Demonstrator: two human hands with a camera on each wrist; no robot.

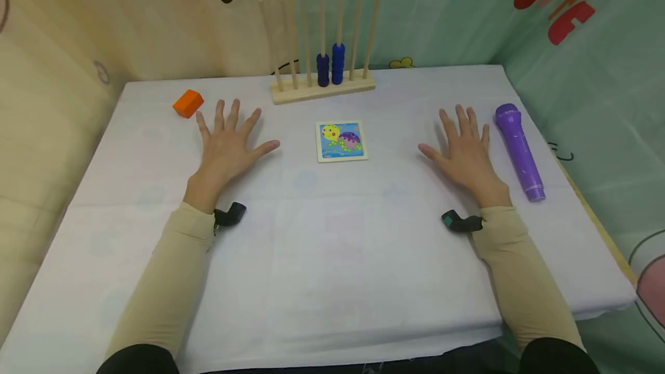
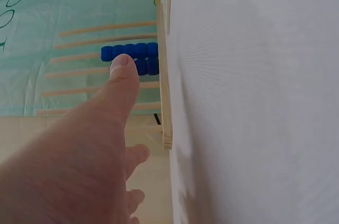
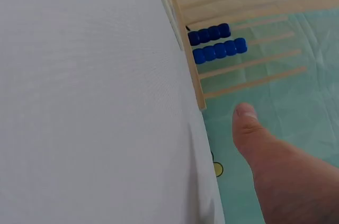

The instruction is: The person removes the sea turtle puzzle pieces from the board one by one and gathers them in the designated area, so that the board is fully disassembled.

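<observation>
My left hand [image 1: 227, 146], palm down with its fingers spread, is over the left part of the white table, holding nothing. Just beyond its fingertips lies an orange block [image 1: 188, 103]. On the other side my right hand [image 1: 464, 152] is likewise spread and holds nothing, with a purple flashlight-shaped tube [image 1: 520, 152] lying to its right. Between the hands is a square picture puzzle [image 1: 342, 141] with a yellow and purple turtle on blue. Behind it stands a wooden peg rack [image 1: 323, 92] with upright rods; two neighbouring rods carry stacked blue beads [image 1: 337, 64].
A white cloth covers the table [image 1: 343, 258]. Printed curtains [image 1: 441, 10] hang right behind the table's back edge and along both sides. Each wrist wears a small black camera mount [image 1: 230, 214] on its inner side.
</observation>
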